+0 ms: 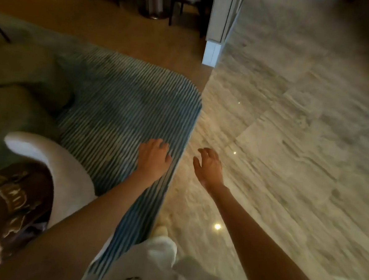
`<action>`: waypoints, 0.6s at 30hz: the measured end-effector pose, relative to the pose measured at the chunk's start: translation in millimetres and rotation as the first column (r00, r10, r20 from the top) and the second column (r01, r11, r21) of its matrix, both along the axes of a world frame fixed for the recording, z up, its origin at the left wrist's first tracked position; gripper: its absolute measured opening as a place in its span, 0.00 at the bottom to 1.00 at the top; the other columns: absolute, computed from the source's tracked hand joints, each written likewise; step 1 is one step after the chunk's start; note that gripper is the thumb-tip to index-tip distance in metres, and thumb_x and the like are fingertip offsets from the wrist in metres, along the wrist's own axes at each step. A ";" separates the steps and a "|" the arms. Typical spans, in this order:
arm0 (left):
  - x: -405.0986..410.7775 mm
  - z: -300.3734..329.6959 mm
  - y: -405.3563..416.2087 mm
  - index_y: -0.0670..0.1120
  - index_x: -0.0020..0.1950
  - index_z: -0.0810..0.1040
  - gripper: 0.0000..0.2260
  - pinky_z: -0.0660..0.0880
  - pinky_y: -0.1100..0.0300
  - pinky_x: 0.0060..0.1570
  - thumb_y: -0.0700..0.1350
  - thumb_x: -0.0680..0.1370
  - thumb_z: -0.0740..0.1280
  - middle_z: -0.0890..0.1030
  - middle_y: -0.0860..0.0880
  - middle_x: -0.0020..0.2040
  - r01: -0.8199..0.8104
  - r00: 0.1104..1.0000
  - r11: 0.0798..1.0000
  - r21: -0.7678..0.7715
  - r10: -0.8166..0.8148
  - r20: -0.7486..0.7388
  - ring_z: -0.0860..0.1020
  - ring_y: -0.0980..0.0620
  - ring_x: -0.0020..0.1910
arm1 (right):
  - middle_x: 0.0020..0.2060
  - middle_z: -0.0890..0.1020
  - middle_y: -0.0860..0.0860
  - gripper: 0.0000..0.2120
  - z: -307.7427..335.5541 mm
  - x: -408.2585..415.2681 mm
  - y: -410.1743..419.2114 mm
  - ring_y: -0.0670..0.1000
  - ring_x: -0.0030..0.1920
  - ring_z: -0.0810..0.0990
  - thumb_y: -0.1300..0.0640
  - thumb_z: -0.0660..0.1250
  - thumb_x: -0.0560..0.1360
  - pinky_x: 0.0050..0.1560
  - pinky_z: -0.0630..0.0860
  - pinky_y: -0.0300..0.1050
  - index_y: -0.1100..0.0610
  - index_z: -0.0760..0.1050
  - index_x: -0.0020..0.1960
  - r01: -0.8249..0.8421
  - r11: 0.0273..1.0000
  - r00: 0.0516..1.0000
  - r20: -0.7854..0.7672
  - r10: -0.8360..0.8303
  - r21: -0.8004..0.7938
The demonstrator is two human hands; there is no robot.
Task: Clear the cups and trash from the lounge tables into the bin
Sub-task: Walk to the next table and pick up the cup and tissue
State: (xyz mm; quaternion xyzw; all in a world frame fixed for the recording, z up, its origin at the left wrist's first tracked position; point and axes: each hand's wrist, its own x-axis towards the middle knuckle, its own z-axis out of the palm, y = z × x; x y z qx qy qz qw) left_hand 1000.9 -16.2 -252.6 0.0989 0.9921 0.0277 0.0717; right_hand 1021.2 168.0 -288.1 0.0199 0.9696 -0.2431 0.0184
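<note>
Carrying nothing, a person's left hand (154, 157) and right hand (209, 167) reach forward side by side with fingers loosely spread and relaxed, neither one holding a cup or scrap of trash. The left hand hangs over the edge of a blue striped rug (127, 105); the right, at 3 o'clock from it, is over the polished marble floor (289, 125). Both arms are bare, and pale trousers and a light shoe show at 6 o'clock.

At 9 o'clock from the hands a round white tray or table rim (68, 171) frames a dark, patterned surface (15, 200); motion blur makes it impossible to say what lies on it. A green upholstered seat (20, 73) sits at 10 o'clock, dark chair legs (173, 10) at 12, and a white pillar base (212, 52) at 1 o'clock.

No cups, trash or bin can be made out anywhere in view, so where they are cannot be told. Judging from the empty hands and the stride across the floor, the person appears to be between trips, but how much of the clearing is done cannot be judged from this view.
</note>
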 end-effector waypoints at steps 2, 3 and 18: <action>-44.3 4.6 4.4 0.45 0.71 0.68 0.20 0.63 0.49 0.68 0.52 0.81 0.55 0.70 0.45 0.70 -0.006 1.000 1.000 0.018 0.006 0.012 0.67 0.46 0.69 | 0.67 0.72 0.56 0.21 7.7 -42.9 13.8 0.57 0.70 0.66 0.48 0.57 0.80 0.71 0.64 0.54 0.57 0.69 0.69 0.008 1.000 1.000 -0.009 -0.007 0.026; -64.4 6.9 8.0 0.45 0.72 0.66 0.21 0.62 0.49 0.69 0.52 0.81 0.55 0.68 0.45 0.72 -0.004 1.000 1.000 0.018 0.003 0.019 0.66 0.46 0.70 | 0.67 0.72 0.56 0.21 10.5 -61.8 20.9 0.57 0.70 0.66 0.48 0.57 0.80 0.71 0.64 0.55 0.57 0.69 0.69 0.014 0.999 1.000 -0.010 -0.013 0.039; -458.1 22.9 94.6 0.44 0.73 0.65 0.23 0.67 0.47 0.67 0.55 0.82 0.54 0.70 0.44 0.70 -0.094 0.995 0.996 0.006 0.094 0.029 0.69 0.43 0.68 | 0.65 0.73 0.56 0.21 30.0 -470.0 128.1 0.57 0.67 0.68 0.46 0.54 0.81 0.68 0.64 0.52 0.57 0.71 0.66 -0.081 0.996 0.994 -0.068 0.084 0.046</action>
